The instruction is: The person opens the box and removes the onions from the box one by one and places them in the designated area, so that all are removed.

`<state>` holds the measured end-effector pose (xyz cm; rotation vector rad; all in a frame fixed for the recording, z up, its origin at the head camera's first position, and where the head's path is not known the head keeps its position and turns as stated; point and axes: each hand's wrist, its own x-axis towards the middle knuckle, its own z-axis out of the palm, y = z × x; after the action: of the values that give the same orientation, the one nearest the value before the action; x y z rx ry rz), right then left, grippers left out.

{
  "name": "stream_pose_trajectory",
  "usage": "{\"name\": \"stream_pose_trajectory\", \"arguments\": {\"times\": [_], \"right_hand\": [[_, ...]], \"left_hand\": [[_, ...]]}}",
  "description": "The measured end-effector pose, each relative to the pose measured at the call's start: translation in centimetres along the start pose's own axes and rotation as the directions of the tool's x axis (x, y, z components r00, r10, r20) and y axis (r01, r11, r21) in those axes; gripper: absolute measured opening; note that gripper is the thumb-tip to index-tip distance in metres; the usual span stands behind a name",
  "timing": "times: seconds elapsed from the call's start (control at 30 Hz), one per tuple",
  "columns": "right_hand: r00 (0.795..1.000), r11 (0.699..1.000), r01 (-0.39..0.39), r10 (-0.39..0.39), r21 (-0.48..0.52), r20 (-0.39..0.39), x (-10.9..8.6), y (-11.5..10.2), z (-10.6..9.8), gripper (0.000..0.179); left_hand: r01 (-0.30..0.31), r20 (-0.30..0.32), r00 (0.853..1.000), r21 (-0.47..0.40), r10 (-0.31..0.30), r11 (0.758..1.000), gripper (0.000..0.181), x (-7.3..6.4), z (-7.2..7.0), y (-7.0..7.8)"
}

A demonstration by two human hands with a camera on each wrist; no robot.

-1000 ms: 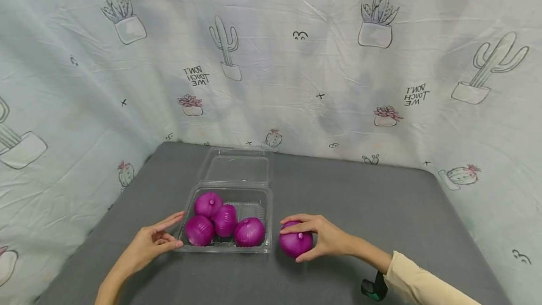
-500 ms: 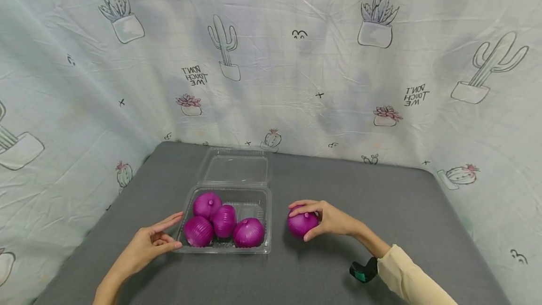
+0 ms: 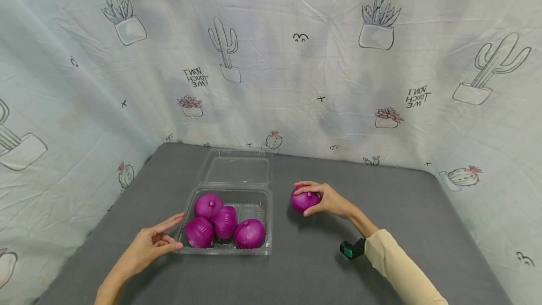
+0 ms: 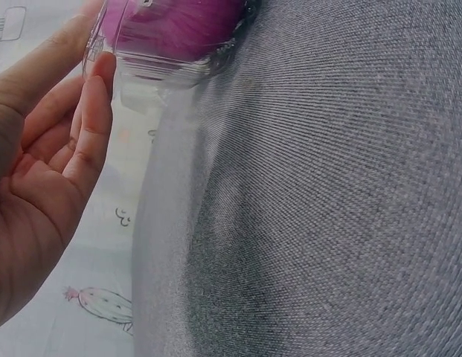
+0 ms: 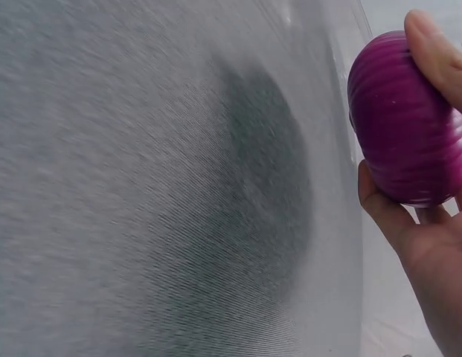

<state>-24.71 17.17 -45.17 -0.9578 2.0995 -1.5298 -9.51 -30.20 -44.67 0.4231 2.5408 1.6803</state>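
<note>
My right hand [image 3: 328,200] grips a red onion [image 3: 301,200] over the grey table, right of a clear plastic clamshell box [image 3: 268,220]. In the right wrist view the thumb and fingers of that hand [image 5: 439,245] are spread round the onion [image 5: 405,123]. Inside the box lie several more red onions [image 3: 225,222], with bare floor at its back right. My left hand [image 3: 148,246] touches the box's left rim with its thumb and a finger. In the left wrist view this hand [image 4: 48,160] has fingertips on the box's edge [image 4: 104,48], an onion [image 4: 178,30] visible behind the plastic.
The box's clear lid [image 3: 238,169] lies folded back behind it on the grey cloth-covered table [image 3: 381,201]. A pale curtain [image 3: 271,60] printed with cacti surrounds the table. A black and green device [image 3: 352,249] is worn at my right wrist.
My right hand has moved away from me and slightly right, carrying the red onion from beside the box's front corner. The left hand and the box have stayed put.
</note>
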Motion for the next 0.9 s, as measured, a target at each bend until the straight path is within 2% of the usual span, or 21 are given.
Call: {"name": "stream_pose_trajectory", "arguments": {"times": [0.2,0.5,0.7,0.9], "right_hand": [[0.998,1.000,-0.028,0.028,0.005,-0.052,1.7,0.9,-0.4,0.048],[0.987,0.996,-0.058,0.067,0.064,-0.146,5.7,1.2,-1.0,0.051],[0.977,0.994,-0.089,0.100,0.068,-0.187,7.7,1.8,-1.7,0.053],[0.971,0.993,-0.103,0.112,0.054,-0.212,8.3,2.6,-2.4,0.055]], "left_hand": [[0.011,-0.012,1.000,0.020,-0.011,1.000,0.062,-0.7,0.0,-0.3],[0.002,-0.051,0.999,0.019,-0.001,1.000,0.062,-1.2,-0.3,-0.4],[0.013,-0.045,0.999,0.037,-0.011,0.999,0.062,-0.8,-0.4,-0.2],[0.000,-0.008,1.000,0.011,0.000,1.000,0.063,0.0,0.1,0.0]]}}
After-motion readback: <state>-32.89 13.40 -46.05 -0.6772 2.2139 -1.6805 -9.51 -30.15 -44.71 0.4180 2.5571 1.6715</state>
